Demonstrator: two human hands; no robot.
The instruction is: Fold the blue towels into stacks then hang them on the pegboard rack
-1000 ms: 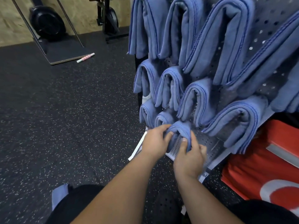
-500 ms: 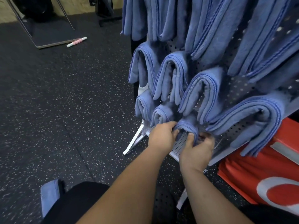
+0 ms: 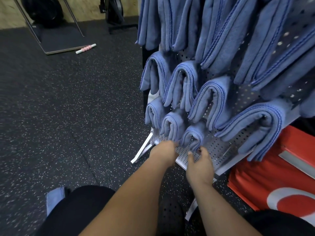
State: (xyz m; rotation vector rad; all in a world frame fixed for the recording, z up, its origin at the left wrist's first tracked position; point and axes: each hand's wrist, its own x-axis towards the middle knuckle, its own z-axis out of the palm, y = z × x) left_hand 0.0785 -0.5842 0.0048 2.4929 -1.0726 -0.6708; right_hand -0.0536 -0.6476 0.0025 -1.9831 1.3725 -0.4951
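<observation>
Left hand [image 3: 163, 152], right hand [image 3: 199, 165] touch plush arched towel [image 3: 193, 135]

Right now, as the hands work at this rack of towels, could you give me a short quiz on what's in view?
1. True or false: the small towel nearest the left hand and right hand is draped on the pegboard rack.
2. What lies on the floor beside the person's left leg? A) a blue cloth B) a water bottle C) a shoe
3. Fill in: the soft item below the rack's right end is ___ in colour.

Key: 1 true; 2 A; 3 red.
</observation>
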